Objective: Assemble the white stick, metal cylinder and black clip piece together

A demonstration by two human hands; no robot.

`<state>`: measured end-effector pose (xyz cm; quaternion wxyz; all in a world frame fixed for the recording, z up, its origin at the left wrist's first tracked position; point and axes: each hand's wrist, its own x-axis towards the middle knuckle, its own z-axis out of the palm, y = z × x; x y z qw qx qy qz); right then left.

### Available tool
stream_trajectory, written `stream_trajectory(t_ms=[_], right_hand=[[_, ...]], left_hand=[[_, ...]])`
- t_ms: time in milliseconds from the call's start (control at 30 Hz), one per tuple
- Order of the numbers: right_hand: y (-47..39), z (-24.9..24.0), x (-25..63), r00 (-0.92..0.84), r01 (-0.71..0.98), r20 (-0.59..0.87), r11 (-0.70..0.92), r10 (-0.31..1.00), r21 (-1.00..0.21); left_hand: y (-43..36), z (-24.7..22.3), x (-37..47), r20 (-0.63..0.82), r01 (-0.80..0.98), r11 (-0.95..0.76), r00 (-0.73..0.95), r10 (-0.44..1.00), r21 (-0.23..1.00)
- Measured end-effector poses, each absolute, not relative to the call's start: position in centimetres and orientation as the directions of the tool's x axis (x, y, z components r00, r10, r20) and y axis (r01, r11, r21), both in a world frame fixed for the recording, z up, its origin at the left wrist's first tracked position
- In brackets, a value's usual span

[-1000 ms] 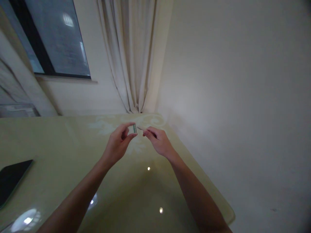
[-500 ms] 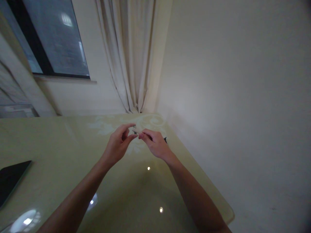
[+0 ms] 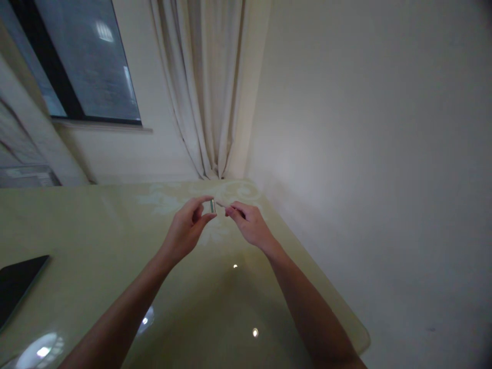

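Observation:
Between the thumb and forefinger of my left hand (image 3: 188, 225) is a small rectangular piece (image 3: 212, 206), upright, with a shiny edge and a greenish face. My right hand (image 3: 248, 223) pinches a thin, light-coloured stick (image 3: 221, 204), whose tip points left toward the small piece. A narrow gap separates the tip from the piece. Both hands are over the far part of the glossy, pale green table (image 3: 115, 225).
A dark flat object (image 3: 21, 282) lies at the table's left. Beyond the far edge hang beige curtains (image 3: 209, 92), beside a dark-framed window (image 3: 92, 61). A bare wall (image 3: 365, 154) runs along the table's right side.
My right hand has moved slightly right, drawing the stick's tip away from the small piece. My left hand has stayed nearly still. The dark thing behind my right hand no longer shows.

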<state>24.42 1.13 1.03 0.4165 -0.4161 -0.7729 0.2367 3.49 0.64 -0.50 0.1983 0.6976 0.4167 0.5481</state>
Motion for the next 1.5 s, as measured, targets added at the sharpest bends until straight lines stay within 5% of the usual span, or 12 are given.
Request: stream_trajectory(t_ms=[1500], right_hand=[[1.01,1.09,24.29,-0.338,0.418,0.447,0.558,0.828,-0.716]], left_hand=[[0.57,-0.37,3.83,0.591,0.362,-0.577,0.083,0.803,0.733]])
